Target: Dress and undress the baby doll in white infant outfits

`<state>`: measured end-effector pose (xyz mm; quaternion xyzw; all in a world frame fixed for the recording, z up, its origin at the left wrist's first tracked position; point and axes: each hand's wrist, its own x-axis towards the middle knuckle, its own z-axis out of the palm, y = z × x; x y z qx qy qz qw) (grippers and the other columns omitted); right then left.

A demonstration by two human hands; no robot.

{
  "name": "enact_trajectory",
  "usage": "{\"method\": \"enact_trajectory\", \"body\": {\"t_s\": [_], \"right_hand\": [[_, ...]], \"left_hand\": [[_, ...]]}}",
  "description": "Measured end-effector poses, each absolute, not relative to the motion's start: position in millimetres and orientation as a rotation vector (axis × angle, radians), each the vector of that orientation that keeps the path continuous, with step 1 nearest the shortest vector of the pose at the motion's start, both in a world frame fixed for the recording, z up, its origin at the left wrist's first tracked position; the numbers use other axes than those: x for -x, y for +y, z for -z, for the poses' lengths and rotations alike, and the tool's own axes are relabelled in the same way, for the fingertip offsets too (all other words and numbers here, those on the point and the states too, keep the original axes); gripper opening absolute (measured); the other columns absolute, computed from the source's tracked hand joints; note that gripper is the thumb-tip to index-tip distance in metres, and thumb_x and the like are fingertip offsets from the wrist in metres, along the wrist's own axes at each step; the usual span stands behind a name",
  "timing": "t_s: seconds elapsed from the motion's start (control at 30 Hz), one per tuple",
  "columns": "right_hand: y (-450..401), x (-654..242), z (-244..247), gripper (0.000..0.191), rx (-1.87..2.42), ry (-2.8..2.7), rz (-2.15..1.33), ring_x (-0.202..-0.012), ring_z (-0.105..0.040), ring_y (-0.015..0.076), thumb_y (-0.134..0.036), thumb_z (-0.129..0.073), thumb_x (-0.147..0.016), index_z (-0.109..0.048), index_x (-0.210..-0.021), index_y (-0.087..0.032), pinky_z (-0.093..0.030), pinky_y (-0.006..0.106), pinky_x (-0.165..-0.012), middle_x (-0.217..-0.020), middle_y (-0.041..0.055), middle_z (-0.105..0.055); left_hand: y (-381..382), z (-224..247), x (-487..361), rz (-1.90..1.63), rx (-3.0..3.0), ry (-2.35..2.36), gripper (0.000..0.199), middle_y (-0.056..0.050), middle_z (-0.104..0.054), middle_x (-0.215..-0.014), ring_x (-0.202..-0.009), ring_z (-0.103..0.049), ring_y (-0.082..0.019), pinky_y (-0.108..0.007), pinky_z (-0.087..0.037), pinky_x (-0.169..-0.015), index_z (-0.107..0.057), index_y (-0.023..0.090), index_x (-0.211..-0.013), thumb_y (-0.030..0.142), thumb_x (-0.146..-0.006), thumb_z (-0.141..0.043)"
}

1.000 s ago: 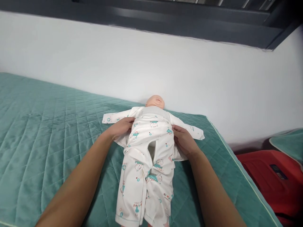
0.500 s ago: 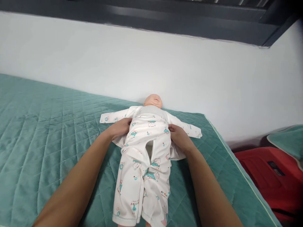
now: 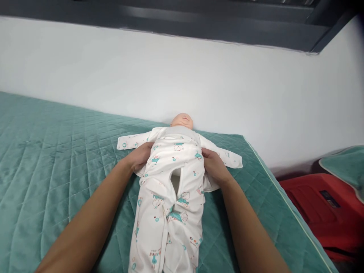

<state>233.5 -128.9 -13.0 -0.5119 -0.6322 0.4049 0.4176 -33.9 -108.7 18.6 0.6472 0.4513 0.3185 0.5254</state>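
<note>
A baby doll [image 3: 182,120] lies on its back with its head close to the wall. White open-crotch baby pants [image 3: 163,161], printed with small animals, cover its belly and legs, the waist pulled high over the chest. Beneath them is a white printed baby top [image 3: 227,157], its long sleeves spread to both sides and its hem showing beside the pants. My left hand [image 3: 140,156] is closed at the left side of the pants' waist. Opposite, my right hand [image 3: 214,165] is closed at the right side, fingertips partly hidden behind the cloth.
A green quilted bedspread [image 3: 65,159] lies under the doll. White wall [image 3: 170,76] rises right behind the head, with a dark frame [image 3: 184,22] above. Past the bed's right edge are a red plastic object [image 3: 315,208] and another green quilted piece [image 3: 345,165].
My left hand has shifted slightly left, drawing the side of the pants outward. My right hand stays at the waist. The view has moved a little.
</note>
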Motion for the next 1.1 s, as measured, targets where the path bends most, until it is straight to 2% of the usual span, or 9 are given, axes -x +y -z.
{"method": "enact_trajectory", "body": {"t_s": [0.17,0.3,0.5,0.77,0.97,1.1], "right_hand": [[-125.0,-233.6,18.7,0.027,1.268,-1.636,-0.893,-0.103,-0.064,0.0247,-0.026,-0.058,-0.078,-0.075,-0.098,-0.021,-0.049,0.038,-0.096,-0.103,0.0009,-0.076],[-123.5,-234.0,20.1,0.028,1.32,-1.698,-0.85,-0.103,-0.064,0.0257,-0.025,-0.059,-0.077,-0.075,-0.099,-0.022,-0.049,0.037,-0.094,-0.106,0.0022,-0.076],[-120.3,-237.5,19.4,0.028,1.437,-1.775,-0.793,-0.093,-0.067,0.0294,-0.025,-0.064,-0.072,-0.075,-0.098,-0.02,-0.052,0.038,-0.085,-0.099,0.0054,-0.077],[-120.2,-237.6,19.2,0.027,1.461,-1.892,-0.71,-0.097,-0.066,0.0295,-0.024,-0.063,-0.073,-0.075,-0.098,-0.021,-0.051,0.037,-0.088,-0.106,0.0056,-0.076],[-122.2,-234.3,20.3,0.029,1.383,-1.861,-0.683,-0.098,-0.066,0.0287,-0.027,-0.061,-0.076,-0.074,-0.1,-0.019,-0.05,0.036,-0.086,-0.11,0.0057,-0.076],[-122.1,-232.2,23.5,0.034,1.32,-1.808,-0.665,-0.1,-0.065,0.0276,-0.026,-0.06,-0.078,-0.073,-0.108,-0.019,-0.049,0.036,-0.089,-0.113,0.0058,-0.075]], "left_hand": [[-107.2,-13.5,26.9,-0.764,-1.216,0.986,0.036,-0.01,-0.076,-0.083,-0.092,-0.069,-0.031,-0.042,-0.056,-0.083,-0.074,0.013,-0.09,0.042,-0.068,-0.073],[-108.6,-13.6,24.4,-0.742,-1.224,1.002,0.04,-0.011,-0.077,-0.088,-0.09,-0.07,-0.029,-0.04,-0.057,-0.08,-0.073,0.014,-0.098,0.04,-0.068,-0.075],[-105.1,-4.3,23.4,-0.811,-1.245,0.951,0.052,-0.012,-0.077,-0.092,-0.097,-0.07,-0.03,-0.042,-0.055,-0.088,-0.071,0.013,-0.108,0.048,-0.069,-0.074],[-101.7,2.8,19.8,-0.812,-1.141,0.978,0.049,-0.011,-0.077,-0.09,-0.091,-0.071,-0.028,-0.04,-0.057,-0.084,-0.071,0.014,-0.105,0.054,-0.077,-0.065],[-103.6,1.0,20.7,-0.866,-1.137,0.938,0.05,-0.01,-0.077,-0.094,-0.096,-0.07,-0.029,-0.039,-0.056,-0.087,-0.07,0.013,-0.107,0.047,-0.07,-0.074],[-105.4,-3.7,20.4,-0.861,-1.131,0.954,0.051,-0.01,-0.077,-0.094,-0.097,-0.069,-0.03,-0.04,-0.056,-0.088,-0.07,0.012,-0.107,0.048,-0.07,-0.074]]}}
